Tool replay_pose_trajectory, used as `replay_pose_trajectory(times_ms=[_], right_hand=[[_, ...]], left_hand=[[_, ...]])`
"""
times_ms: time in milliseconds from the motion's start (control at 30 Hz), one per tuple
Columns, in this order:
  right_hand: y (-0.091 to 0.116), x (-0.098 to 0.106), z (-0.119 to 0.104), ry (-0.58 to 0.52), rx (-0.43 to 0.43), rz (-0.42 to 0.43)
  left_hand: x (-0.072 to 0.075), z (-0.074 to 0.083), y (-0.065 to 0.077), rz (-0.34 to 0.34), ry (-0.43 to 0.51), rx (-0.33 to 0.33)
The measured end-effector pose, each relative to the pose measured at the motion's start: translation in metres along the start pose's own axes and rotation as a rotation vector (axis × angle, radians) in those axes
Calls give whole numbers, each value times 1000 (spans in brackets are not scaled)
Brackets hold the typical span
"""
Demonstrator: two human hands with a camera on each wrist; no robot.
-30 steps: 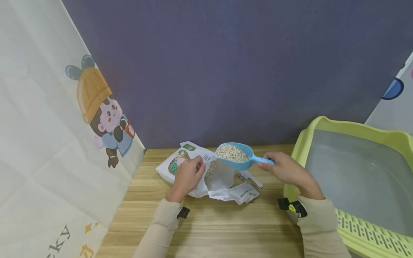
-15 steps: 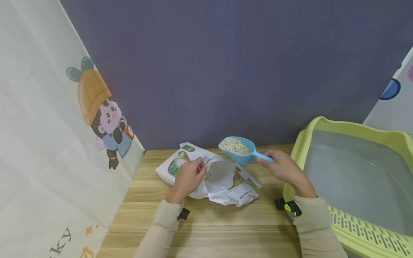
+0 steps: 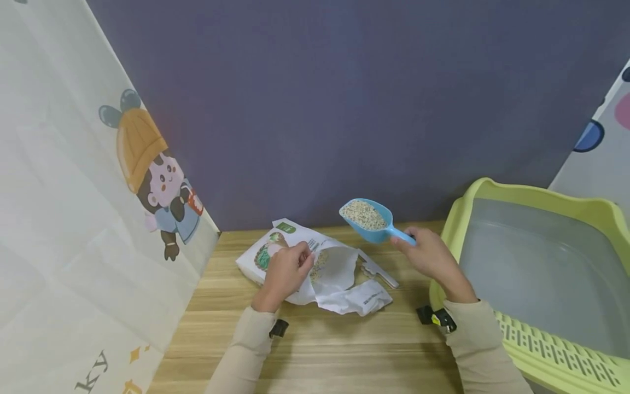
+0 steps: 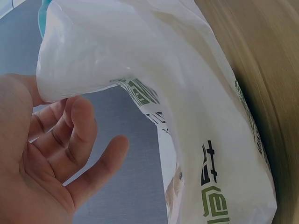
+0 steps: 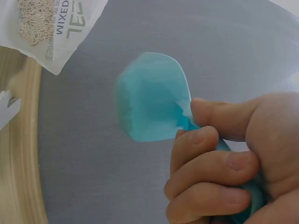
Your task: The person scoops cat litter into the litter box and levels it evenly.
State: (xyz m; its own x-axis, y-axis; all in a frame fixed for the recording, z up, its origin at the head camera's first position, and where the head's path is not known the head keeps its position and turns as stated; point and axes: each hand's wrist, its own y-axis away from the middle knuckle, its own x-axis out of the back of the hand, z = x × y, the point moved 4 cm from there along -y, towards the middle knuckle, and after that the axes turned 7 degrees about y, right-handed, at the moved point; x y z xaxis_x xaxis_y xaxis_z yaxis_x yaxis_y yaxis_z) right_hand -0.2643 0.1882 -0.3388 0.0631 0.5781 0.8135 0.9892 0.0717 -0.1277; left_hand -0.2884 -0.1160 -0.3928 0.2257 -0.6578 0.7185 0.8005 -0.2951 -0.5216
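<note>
My right hand [image 3: 433,260] grips the handle of a light blue scoop [image 3: 376,236], fingers wrapped round it in the right wrist view. Pale pellet litter [image 3: 364,213] is heaped in the scoop's bowl, which hangs in the air above and right of the bag's mouth. A white printed litter bag [image 3: 339,276] lies on its side on the table, torn end facing right, with more litter inside. At its upper edge, my left hand [image 3: 286,269] pinches the plastic between thumb and curled fingers; the little finger stands away in the left wrist view.
A large litter box with a yellow-green rim [image 3: 454,232] and grey inside stands at the right, beside my right forearm. Just right of the bag lies a flat white object [image 3: 381,272] on the wooden table [image 3: 344,350]. A dark panel [image 3: 344,109] rises behind.
The loaded scoop has risen and moved slightly right, away from the bag's opening, and its bowl is turned a little. My left hand keeps its pinch on the bag in nearly the same place.
</note>
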Motion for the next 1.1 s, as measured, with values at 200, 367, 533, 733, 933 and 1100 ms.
replay_pose_trajectory(times_ms=[200, 367, 533, 733, 933, 1100], right_hand=[[4, 10, 2, 33, -2, 34], [8, 22, 4, 48, -2, 56], [13, 33, 12, 54, -29, 35], [23, 49, 26, 75, -50, 0], [32, 69, 45, 126, -62, -4], [40, 87, 63, 113, -84, 6]], left_hand=[[1, 0, 1, 1, -4, -4], [1, 0, 0, 5, -5, -3], [2, -1, 0, 11, -4, -4], [2, -1, 1, 7, -5, -3], [2, -1, 1, -3, 2, 3], [2, -2, 1, -9, -4, 17]])
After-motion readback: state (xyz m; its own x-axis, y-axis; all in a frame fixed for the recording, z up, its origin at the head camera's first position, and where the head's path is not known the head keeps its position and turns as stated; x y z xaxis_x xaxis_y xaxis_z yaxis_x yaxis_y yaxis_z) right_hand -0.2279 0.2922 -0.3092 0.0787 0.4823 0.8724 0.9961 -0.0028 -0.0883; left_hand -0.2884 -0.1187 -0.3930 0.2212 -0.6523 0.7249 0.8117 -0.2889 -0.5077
